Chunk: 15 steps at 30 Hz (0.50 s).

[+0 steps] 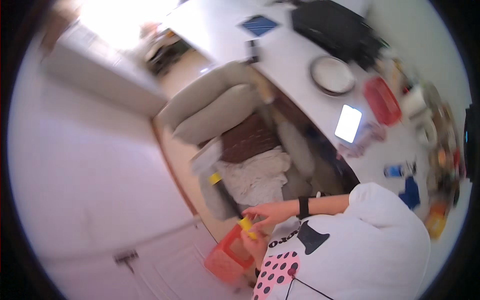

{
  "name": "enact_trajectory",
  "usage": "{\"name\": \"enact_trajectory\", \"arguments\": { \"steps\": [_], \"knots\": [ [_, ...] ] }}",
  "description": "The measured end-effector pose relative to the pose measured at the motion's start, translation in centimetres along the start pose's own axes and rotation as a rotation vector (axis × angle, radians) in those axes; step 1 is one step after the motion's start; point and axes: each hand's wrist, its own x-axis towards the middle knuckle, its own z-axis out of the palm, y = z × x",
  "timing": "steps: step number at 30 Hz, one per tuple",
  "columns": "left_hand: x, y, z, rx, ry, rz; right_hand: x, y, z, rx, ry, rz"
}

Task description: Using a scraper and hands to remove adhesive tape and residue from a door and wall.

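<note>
A black rod with yellow ends [229,197] slants over an armchair, its near yellow end in my left hand [255,242]. Beside that end, my right hand [272,214] has its fingers at the rod; whether they grip it is blurred. A black band is on my right wrist. The grey padded armchair [217,108] holds a dark brown cushion [249,138] and a crumpled pale cloth [258,172]. Near the rod's far end, a pale grey item [206,155] is too blurred to name. Below my hands stands a red plastic basket [225,258].
Along the right runs a white table [296,71] with a round white plate or lid [332,75], a red tray [382,100], a lit phone [348,123], a black bag-like item [332,30] and several small items. A white door [168,258] with a dark handle is at lower left.
</note>
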Motion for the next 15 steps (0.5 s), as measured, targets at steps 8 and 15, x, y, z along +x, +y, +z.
{"name": "enact_trajectory", "arguments": {
  "steps": [8, 15],
  "knots": [
    [-10.4, 2.3, -10.3, 0.452, -0.104, 0.301, 1.0, -1.9, 10.2, 0.609, 0.181, 0.110],
    [-35.9, 2.0, -26.1, 0.232, 1.270, 0.054, 1.4, -1.9, 11.1, 0.127, 0.275, 0.046]
  ]
}}
